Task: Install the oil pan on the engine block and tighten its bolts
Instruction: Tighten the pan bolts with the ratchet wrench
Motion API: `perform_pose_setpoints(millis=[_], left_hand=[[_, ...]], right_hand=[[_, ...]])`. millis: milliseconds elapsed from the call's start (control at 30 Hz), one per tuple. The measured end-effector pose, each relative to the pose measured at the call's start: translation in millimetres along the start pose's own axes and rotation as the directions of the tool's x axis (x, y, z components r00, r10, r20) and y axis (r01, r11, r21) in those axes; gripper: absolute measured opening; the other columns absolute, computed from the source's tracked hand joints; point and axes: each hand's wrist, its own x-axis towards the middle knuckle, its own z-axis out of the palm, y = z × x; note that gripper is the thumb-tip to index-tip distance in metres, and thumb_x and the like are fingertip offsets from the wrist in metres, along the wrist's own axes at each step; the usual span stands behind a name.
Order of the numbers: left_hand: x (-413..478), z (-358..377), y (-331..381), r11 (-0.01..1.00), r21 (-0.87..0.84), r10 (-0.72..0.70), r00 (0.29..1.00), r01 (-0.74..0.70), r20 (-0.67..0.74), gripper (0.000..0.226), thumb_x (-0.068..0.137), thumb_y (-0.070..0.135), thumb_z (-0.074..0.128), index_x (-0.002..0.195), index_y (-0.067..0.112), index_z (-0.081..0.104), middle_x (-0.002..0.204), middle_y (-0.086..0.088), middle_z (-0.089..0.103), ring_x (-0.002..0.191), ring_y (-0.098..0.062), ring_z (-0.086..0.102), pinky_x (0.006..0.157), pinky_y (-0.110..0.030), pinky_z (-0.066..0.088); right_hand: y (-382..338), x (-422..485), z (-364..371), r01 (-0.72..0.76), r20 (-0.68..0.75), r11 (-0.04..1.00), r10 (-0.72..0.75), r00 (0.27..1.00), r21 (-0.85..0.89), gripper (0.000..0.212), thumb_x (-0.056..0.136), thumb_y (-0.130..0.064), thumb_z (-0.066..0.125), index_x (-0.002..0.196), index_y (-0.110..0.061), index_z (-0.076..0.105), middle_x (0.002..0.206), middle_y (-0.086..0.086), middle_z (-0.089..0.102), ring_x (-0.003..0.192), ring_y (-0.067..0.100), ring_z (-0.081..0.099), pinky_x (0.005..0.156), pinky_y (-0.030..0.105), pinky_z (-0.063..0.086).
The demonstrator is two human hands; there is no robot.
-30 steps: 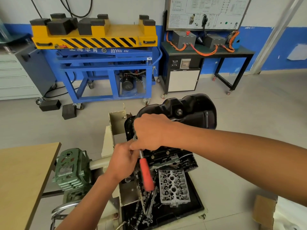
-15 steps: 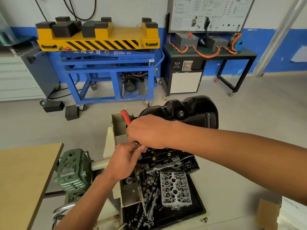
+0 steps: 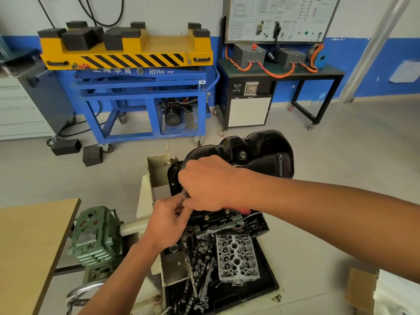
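The black oil pan [image 3: 261, 151] sits on the engine block [image 3: 218, 220], which is held on a stand. My right hand [image 3: 204, 183] grips a ratchet at the pan's near-left flange. The ratchet's silver head [image 3: 185, 194] shows below my knuckles, and its red handle [image 3: 242, 210] pokes out to the right under my wrist. My left hand [image 3: 168, 223] pinches the socket just below the ratchet head. Two brass-coloured bolts [image 3: 206, 217] show along the near flange. The bolt under the socket is hidden.
A black tray [image 3: 270, 283] below the engine holds a cylinder head [image 3: 236, 258] and camshafts. A green gearbox [image 3: 95, 235] sits at the left beside a wooden tabletop [image 3: 29, 246]. A blue and yellow lift [image 3: 136, 87] stands behind. A cardboard box [image 3: 361, 287] lies at the lower right.
The red ratchet handle swung from pointing down toward me, up past the pan's left side, to pointing right under my right wrist. Both hands stayed at the same flange spot.
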Motion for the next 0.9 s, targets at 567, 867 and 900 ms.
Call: perform_pose_setpoints(millis=[567,867,900], left_hand=[[1,-3,-9,0.997,0.038,-0.066,0.997,0.065,0.028,0.024,0.098,0.028,0.058,0.085,0.017,0.074,0.063,-0.002,0.067,0.048,-0.017,0.055,0.05,-0.037,0.046],[2,-5,-3,0.996,0.044,-0.086,0.992,0.082,0.096,0.035,0.096,0.036,0.054,0.09,0.01,0.076,0.072,-0.003,0.072,0.055,-0.022,0.061,0.055,-0.042,0.049],[2,-5,-3,0.996,0.038,-0.082,0.991,0.078,0.106,0.035,0.096,0.036,0.054,0.089,0.01,0.077,0.073,0.001,0.072,0.056,-0.018,0.062,0.055,-0.038,0.05]], right_hand=[[3,10,-5,-0.033,0.076,0.999,0.03,0.997,0.04,0.058,0.079,-0.016,0.081,0.064,-0.023,0.026,0.067,-0.003,0.032,0.052,0.011,0.032,0.045,0.028,0.02],[-1,19,-1,0.15,0.107,0.986,-0.142,0.984,-0.068,0.047,0.071,-0.006,0.081,0.057,-0.023,0.038,0.059,-0.002,0.039,0.05,0.015,0.04,0.044,0.027,0.021],[-1,20,-1,0.166,0.129,0.983,-0.156,0.979,-0.074,0.036,0.071,-0.008,0.08,0.059,-0.022,0.049,0.061,-0.001,0.049,0.054,0.017,0.05,0.043,0.026,0.024]])
